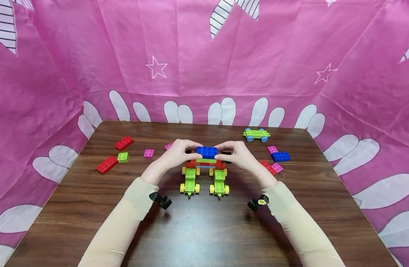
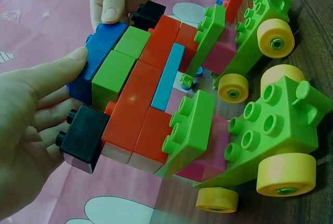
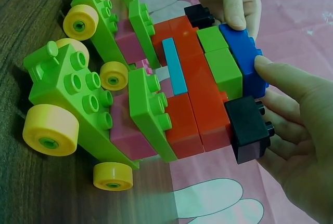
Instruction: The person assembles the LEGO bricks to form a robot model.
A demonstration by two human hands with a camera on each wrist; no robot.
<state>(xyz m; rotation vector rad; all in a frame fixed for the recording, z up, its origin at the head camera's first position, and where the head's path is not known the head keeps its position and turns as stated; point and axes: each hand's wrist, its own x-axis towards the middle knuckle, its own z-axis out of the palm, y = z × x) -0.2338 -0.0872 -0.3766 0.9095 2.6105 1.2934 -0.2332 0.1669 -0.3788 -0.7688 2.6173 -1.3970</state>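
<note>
A toy brick build stands on two green wheeled bases [image 1: 190, 181] with yellow wheels. Above them are pink bricks [image 2: 212, 154], green plates, red bricks [image 3: 200, 91], a thin light-blue piece [image 3: 175, 65] and two green bricks [image 2: 113, 73]. A black brick [image 2: 83, 133] juts out at each side. Topping it is a blue brick [image 1: 207, 152], its studs facing up, set against the green bricks. My left hand [image 1: 179, 154] pinches the blue brick's left end between thumb and fingers. At its right end, my right hand [image 1: 236, 154] grips likewise, the fingertips partly hidden behind it.
Red bricks [image 1: 107, 165], a green brick [image 1: 123, 157] and a pink brick [image 1: 149, 153] lie to the left. To the right are another blue brick [image 1: 280, 156] and several red and pink bricks. A green wheeled base with blue wheels [image 1: 256, 134] stands near the table's [image 1: 204, 230] far edge.
</note>
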